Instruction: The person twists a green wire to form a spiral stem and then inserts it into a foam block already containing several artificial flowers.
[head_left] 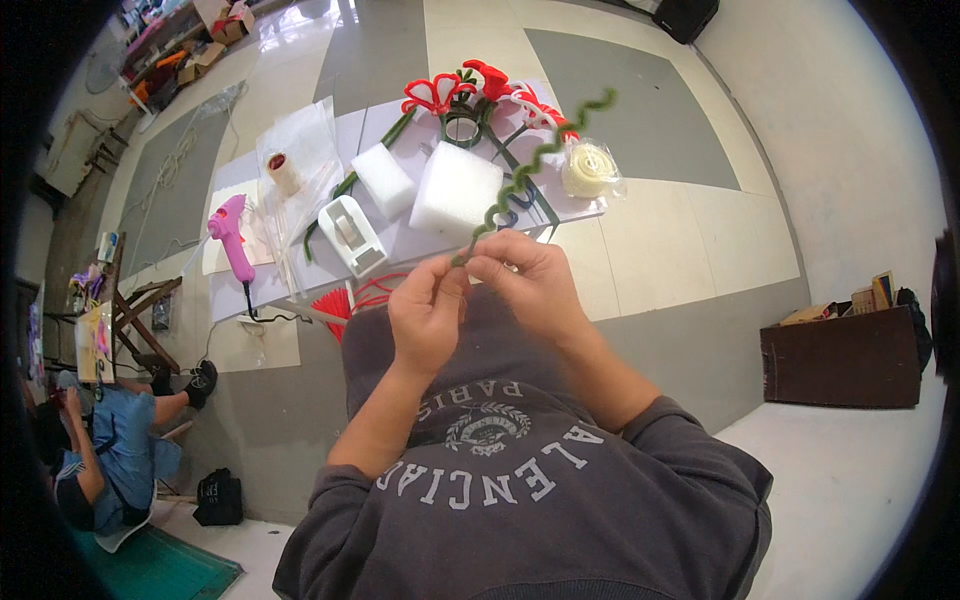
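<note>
A wavy green pipe cleaner (541, 158) slants up and to the right from my fingers, over the table's near edge. Its lower end is pinched between the fingertips of my left hand (428, 312) and my right hand (533, 285), which almost touch each other. Just beyond my hands sits a large white foam block (458, 190). Next to it is a smaller foam block (383, 181). Red and white pipe-cleaner flowers (436, 96) with green stems lie at the far side. A blue looped thing (519, 203), partly hidden behind the green coil, lies beside the large block.
On the white table (408, 243) are a white tape dispenser (350, 236), a pink glue gun (231, 238) with a black cord, a brown-cored roll (283, 174) and a wrapped cream roll (590, 170). Red pipe cleaners (337, 303) hang by my lap. Another person (125, 440) sits at lower left.
</note>
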